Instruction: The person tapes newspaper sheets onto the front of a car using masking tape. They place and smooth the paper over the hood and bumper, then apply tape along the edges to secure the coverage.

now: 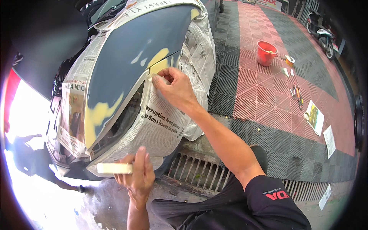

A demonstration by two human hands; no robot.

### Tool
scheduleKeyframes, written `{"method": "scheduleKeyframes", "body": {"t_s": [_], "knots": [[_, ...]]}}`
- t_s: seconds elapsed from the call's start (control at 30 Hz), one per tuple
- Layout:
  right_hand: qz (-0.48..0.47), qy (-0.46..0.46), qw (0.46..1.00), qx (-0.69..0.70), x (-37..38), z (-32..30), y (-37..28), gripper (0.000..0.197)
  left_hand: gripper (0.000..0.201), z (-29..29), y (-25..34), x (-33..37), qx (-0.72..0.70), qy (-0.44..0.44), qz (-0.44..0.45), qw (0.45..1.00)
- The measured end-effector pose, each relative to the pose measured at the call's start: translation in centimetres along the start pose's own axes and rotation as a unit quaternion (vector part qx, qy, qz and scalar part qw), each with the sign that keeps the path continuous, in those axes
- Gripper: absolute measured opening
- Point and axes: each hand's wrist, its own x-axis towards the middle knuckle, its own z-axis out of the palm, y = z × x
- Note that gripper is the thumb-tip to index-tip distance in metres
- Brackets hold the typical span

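Our right hand is bent over the edge of the car, thumb and forefinger drawn nearly together beside a yellow patch; the fingertips hide the contact, so we cannot tell whether they grip something or only press. Our left hand, lower down and in front of the car, is closed around a pale cream piece that juts out to the left; seen edge-on and washed out by glare, it could be a roll or a block.

Largest before us is the car, cut off at the top, its far left lost in shadow and glare. Checkered black and red floor tiles spread to the right, bending at the dark rim. The blue-grey panel carries pale yellow patches, one of them just above our right fingertips. Newspaper surrounds the panel, covering much of the bodywork; below the panel's edge a dark opening shows little detail. A drain grate lies partly behind our leg. Farther off stand a motorbike, dim near the rim, and a red bucket. Smaller still, hand tools lie on the tiles, too small to tell apart.
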Motion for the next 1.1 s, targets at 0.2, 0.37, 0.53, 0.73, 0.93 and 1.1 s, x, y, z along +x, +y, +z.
{"method": "scheduleKeyframes", "body": {"t_s": [0.2, 0.37, 0.53, 0.73, 0.93, 1.1], "knots": [[0.055, -0.049, 0.994, 0.079, 0.8, -0.5, 0.8, 0.04, 0.045, 4.1, -0.1, 8.8, 0.113, -0.073, 0.102, 0.986], [0.016, -0.064, 0.995, 0.079, 1.4, -0.1, 1.0, 0.032, 0.044, 6.6, -1.1, 12.4, 0.188, -0.075, 0.152, 0.967], [-0.116, -0.015, 0.993, 0.031, 1.7, -0.2, 1.8, 0.02, 0.049, 7.9, -1.3, 13.4, 0.218, -0.13, 0.139, 0.957], [-0.294, 0.031, 0.955, -0.004, 2.9, 0.5, 3.3, 0.012, 0.049, 8.3, -1.2, 14.3, 0.255, -0.127, 0.16, 0.945], [-0.282, 0.009, 0.959, 0.023, 3.4, 0.3, 3.5, 0.013, 0.05, 8.4, -1.0, 14.4, 0.287, -0.114, 0.182, 0.934], [-0.202, -0.027, 0.974, 0.096, 3.0, 0.0, 3.1, 0.014, 0.052, 8.3, -0.9, 15.1, 0.29, -0.138, 0.178, 0.93]]}}
